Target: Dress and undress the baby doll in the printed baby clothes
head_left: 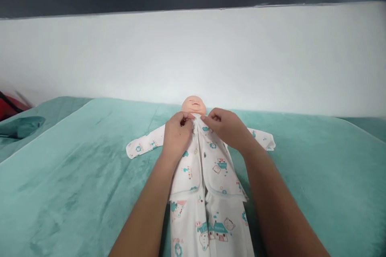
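Note:
A baby doll (pixel 194 105) lies on its back on a teal blanket (pixel 75 176), head toward the wall. It wears a white printed romper (pixel 208 192) with teal and pink cartoon patterns, sleeves spread to both sides. My left hand (pixel 176 136) pinches the left edge of the romper's collar just under the doll's chin. My right hand (pixel 226 128) pinches the opposite collar edge, fingers closed on the fabric. The two hands almost meet at the neckline.
A white wall (pixel 193 56) rises right behind the doll's head. A dark teal folded cloth (pixel 21 126) and something red (pixel 12 106) lie at the far left. The teal blanket stretches wide on both sides.

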`<state>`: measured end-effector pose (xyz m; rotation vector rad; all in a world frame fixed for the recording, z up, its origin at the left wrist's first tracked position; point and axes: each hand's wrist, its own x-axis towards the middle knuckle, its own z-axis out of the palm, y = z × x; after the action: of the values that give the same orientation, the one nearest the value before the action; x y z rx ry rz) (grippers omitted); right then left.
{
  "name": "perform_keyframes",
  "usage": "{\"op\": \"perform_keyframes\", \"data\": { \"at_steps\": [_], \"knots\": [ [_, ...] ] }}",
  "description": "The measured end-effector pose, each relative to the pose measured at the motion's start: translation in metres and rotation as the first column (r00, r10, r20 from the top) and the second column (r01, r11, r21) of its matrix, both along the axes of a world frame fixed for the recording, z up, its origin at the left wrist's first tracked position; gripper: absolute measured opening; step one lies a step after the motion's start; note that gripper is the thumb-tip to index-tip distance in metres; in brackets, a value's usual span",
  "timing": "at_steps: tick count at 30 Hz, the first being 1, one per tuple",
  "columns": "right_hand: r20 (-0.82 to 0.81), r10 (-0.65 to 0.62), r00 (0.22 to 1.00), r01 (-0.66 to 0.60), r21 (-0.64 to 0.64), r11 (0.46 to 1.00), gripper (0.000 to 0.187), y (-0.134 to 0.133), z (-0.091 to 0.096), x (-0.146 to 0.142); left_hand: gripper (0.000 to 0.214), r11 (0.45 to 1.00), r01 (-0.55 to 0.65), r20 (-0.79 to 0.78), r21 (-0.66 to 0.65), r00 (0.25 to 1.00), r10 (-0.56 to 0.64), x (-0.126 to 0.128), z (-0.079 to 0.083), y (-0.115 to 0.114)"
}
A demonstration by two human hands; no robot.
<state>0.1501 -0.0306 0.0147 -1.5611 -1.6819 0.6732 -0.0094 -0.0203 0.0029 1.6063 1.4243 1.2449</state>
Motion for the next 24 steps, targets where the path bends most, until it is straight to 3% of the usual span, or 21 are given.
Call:
{"op": "perform_keyframes", "data": {
  "at_steps": [3,9,15,19,24],
  "knots": [
    [0.093,0.184,0.978,-0.168,-0.157,0.973,0.038,-0.018,0.014,0.001,0.017,0.997,0.061,-0.025,-0.042,0.998,-0.063,-0.007,0.002,-0.012],
    [0.196,0.181,0.964,-0.161,-0.113,0.980,0.031,-0.020,0.012,-0.002,0.017,0.985,0.121,-0.045,-0.122,0.991,-0.127,-0.019,0.002,-0.032],
    [-0.098,0.254,0.962,-0.269,-0.191,0.944,0.013,-0.008,0.007,0.004,0.019,0.986,0.131,-0.049,-0.101,0.989,-0.136,-0.019,-0.006,-0.034],
    [-0.243,0.271,0.931,-0.321,-0.201,0.925,0.014,-0.007,0.004,0.004,0.017,0.976,0.158,0.039,-0.152,0.987,-0.154,-0.021,-0.007,-0.033],
    [-0.346,0.268,0.899,-0.332,-0.140,0.933,0.018,-0.006,-0.002,0.000,0.015,0.979,0.160,0.189,-0.127,0.973,-0.135,-0.018,-0.005,-0.035]
  ]
}}
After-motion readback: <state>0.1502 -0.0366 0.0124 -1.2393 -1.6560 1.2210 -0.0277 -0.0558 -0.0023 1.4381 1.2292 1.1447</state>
